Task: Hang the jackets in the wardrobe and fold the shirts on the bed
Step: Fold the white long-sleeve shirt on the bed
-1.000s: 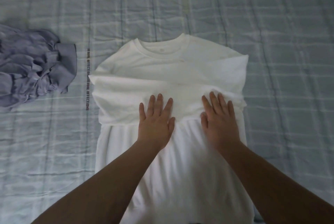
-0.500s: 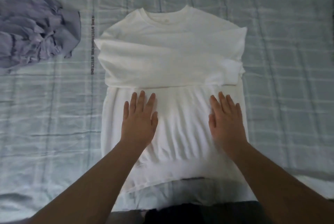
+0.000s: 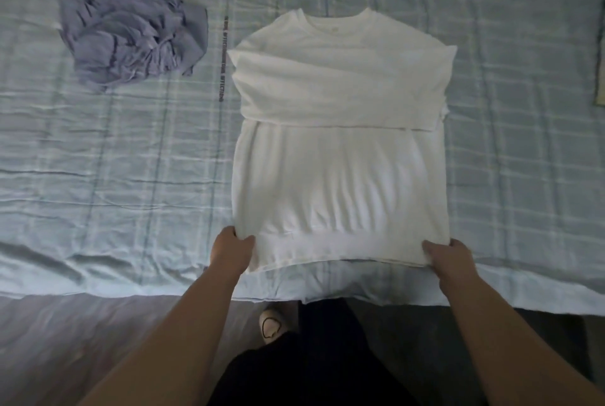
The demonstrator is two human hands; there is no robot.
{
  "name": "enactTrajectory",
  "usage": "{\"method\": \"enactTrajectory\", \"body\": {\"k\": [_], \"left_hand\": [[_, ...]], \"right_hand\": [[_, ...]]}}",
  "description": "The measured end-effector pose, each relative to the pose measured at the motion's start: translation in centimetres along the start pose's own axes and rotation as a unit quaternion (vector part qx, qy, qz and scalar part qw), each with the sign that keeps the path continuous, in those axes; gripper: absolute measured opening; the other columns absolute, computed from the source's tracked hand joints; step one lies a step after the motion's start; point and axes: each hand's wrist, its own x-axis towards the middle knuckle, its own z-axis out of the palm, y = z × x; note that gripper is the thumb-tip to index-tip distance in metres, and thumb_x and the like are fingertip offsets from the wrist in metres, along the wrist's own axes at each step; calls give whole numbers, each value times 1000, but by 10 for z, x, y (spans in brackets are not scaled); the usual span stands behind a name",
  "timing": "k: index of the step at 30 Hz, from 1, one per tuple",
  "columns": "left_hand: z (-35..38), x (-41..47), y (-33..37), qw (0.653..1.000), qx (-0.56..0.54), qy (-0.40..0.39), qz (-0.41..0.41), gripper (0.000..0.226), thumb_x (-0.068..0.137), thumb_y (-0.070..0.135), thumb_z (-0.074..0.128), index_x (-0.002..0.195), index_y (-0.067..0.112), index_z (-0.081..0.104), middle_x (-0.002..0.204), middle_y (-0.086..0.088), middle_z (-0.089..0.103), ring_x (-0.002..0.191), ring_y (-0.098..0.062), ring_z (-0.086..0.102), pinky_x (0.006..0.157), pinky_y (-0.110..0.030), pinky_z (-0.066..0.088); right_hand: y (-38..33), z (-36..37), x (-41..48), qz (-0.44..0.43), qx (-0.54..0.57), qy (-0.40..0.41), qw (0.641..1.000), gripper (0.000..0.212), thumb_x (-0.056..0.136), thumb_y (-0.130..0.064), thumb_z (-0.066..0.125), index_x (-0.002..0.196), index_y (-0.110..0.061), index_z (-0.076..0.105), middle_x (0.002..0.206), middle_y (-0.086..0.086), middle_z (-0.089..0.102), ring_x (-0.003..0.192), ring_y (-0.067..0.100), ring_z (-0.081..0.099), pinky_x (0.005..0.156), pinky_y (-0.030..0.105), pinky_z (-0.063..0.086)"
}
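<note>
checked bed (image 3: 131,160) with illegible print (image 3: 222,58); left grip (image 3: 230,250), right grip (image 3: 450,256) tight on white shirt (image 3: 337,160) hem

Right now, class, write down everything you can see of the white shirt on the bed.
The white shirt lies flat on the bed, round collar farthest from the person, hem near the bed's edge. It looks like soft, thickish knit with a wide hem band. Both sleeves are folded across the chest, forming a layered band with a straight lower edge. Faint lengthwise wrinkles run down the body. The left hand and right hand each grip a bottom corner.
</note>
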Motion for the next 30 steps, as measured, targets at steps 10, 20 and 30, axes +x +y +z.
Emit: {"method": "enactTrajectory", "body": {"k": [10, 20, 30], "left_hand": [[-50, -27, -13, 936, -321, -144, -9, 19, 103, 20, 54, 118, 10, 59, 119, -16, 68, 100, -36, 68, 65, -50, 60], [-96, -84, -46, 947, -287, -143, 0, 27, 101, 11, 55, 122, -6, 56, 95, -16, 68, 61, -15, 70, 47, -22, 52], [-90, -69, -62, 938, -310, -151, -28, 46, 96, 17, 64, 133, -7, 50, 115, -24, 68, 92, -31, 70, 79, -39, 61]], "right_hand": [[-36, -54, -49, 69, 317, -132, 937, 35, 98, 3, 49, 132, -1, 49, 127, 21, 53, 97, 30, 59, 96, 45, 49], [5, -91, -102, 157, 380, -143, 900, 17, 91, 9, 50, 106, 2, 57, 111, 19, 63, 94, 31, 65, 53, 32, 60], [27, -79, -88, 55, 233, -140, 961, 40, 97, -5, 57, 136, -7, 48, 118, 15, 58, 94, 26, 64, 62, 30, 59]]}}
